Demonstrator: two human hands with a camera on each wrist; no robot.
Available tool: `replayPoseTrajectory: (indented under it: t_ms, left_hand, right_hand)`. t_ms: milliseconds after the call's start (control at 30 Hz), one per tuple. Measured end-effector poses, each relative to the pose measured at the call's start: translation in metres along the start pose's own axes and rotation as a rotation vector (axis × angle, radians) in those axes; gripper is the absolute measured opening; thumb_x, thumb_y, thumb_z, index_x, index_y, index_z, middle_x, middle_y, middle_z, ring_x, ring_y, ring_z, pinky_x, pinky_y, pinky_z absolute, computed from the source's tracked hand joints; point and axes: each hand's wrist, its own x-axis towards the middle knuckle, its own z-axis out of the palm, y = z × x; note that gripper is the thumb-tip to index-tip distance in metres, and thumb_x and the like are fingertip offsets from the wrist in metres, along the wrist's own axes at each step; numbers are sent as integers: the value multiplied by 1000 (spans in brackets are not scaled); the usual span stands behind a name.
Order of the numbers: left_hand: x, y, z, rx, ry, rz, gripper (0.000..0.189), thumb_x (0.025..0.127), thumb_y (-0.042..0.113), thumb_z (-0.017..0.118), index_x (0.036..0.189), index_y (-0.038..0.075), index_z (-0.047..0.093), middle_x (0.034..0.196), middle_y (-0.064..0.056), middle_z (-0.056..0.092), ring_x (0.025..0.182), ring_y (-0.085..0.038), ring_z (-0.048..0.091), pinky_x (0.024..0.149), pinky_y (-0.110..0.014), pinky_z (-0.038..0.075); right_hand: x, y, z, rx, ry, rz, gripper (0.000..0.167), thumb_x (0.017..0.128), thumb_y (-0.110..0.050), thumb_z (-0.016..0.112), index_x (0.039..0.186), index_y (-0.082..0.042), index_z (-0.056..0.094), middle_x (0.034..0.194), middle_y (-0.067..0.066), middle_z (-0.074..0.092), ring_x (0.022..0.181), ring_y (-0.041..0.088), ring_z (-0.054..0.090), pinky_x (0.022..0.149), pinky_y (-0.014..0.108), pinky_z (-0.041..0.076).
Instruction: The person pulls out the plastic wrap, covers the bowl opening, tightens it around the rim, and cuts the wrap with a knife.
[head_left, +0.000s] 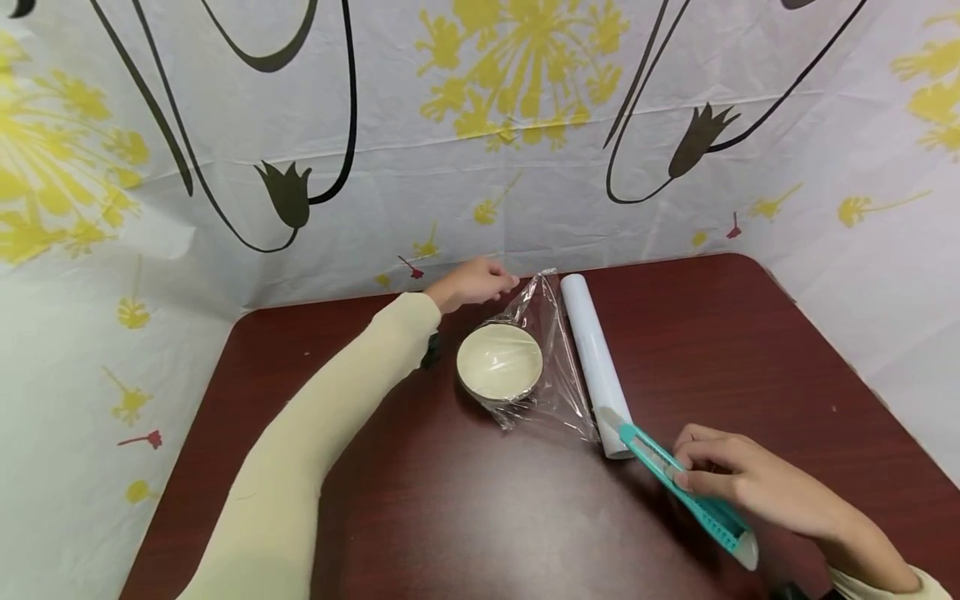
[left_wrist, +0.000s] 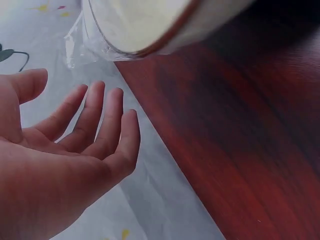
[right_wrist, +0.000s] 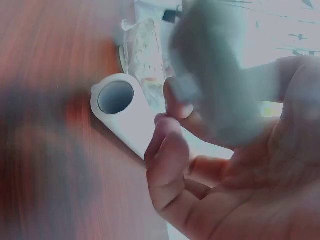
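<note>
A cream bowl point(head_left: 499, 360) sits on the table with clear plastic wrap point(head_left: 557, 400) stretched over its mouth. The wrap runs from the bowl to a white roll point(head_left: 595, 358) lying just right of it. My right hand point(head_left: 731, 477) grips a teal utility knife point(head_left: 678, 482); its blade is out and overlaps the roll's near end in the head view. Behind the bowl, my left hand point(head_left: 476, 282) is near the wrap's far corner. In the left wrist view that hand point(left_wrist: 85, 145) has its fingers loosely bent and nothing in them, below the bowl's rim point(left_wrist: 150, 50).
The dark red wooden table point(head_left: 480, 517) has rounded far corners. A white sheet point(head_left: 420, 125) with yellow flower and dark stem prints hangs behind it and along both sides. In the right wrist view, the roll's hollow end point(right_wrist: 116, 95) faces the camera.
</note>
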Motion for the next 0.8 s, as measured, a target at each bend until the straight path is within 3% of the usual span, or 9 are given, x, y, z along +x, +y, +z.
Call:
replayPoseTrajectory:
  t_ms: [133, 267, 467, 600, 800]
  left_hand:
    - [-23, -9, -4, -1, 50, 19, 39, 115, 28, 60, 136, -3, 72, 146, -15, 66, 130, -37, 64, 109, -47, 53]
    - [-39, -21, 2, 40, 108, 20, 39, 114, 30, 61, 138, 2, 73, 142, -13, 69, 125, -33, 68, 105, -42, 55]
    - [-59, -38, 22, 17, 166, -7, 42, 114, 36, 62, 144, 9, 70, 148, -11, 65, 137, -30, 60, 115, -46, 49]
    - [-72, -49, 34, -55, 205, -15, 46, 113, 36, 63, 149, 7, 65, 154, -13, 61, 143, -31, 55, 119, -47, 46]
    - [-93, -62, 51, -215, 238, -11, 52, 114, 31, 62, 157, 3, 56, 155, -17, 59, 143, -31, 55, 121, -47, 46]
  right_hand:
    - [6, 4, -9, 93, -21, 95, 21, 112, -10, 62, 97, -23, 68, 82, 0, 60, 73, 19, 57, 59, 31, 44]
    - [14, 10, -14, 172, 6, 172, 13, 113, -13, 63, 101, -13, 68, 77, 9, 58, 70, 26, 57, 59, 34, 45]
    - [30, 22, -21, 255, 85, 200, 14, 111, -9, 65, 116, 3, 69, 93, 7, 73, 84, 20, 72, 74, 35, 64]
    - [41, 29, -28, 258, 109, 199, 19, 110, -6, 66, 120, 10, 67, 98, 8, 75, 85, 18, 74, 76, 39, 67]
    - [56, 37, -35, 244, 184, 299, 26, 110, -12, 65, 126, 9, 67, 98, 4, 72, 87, 16, 69, 78, 32, 61]
